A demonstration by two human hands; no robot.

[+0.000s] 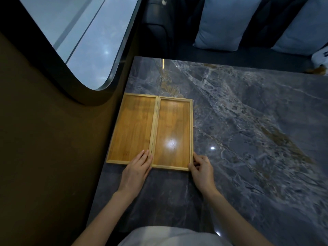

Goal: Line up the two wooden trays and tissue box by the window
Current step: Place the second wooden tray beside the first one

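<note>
Two shallow wooden trays lie side by side on a dark grey marble table [248, 121], at its left edge just below a rounded window [79, 41]. The left tray [131, 128] sits against the table's wall-side edge; the right tray [173, 132] touches it along their long sides, set slightly nearer the viewer, so the near ends do not quite line up.

The person's left hand [136, 170] lies flat, fingers extended — palm down over the near rim where the two trays meet, fingertips resting inside the left tray. It grips nothing. The right hand [201, 168] pinches the near right corner of the right tray, thumb against the near rim and fingers curled on the outer side rail.

Both forearms reach in from the bottom. Beyond the table stands dark seating with pale blue cushions [225, 23]. A tissue box cannot be made out anywhere in the view.
</note>
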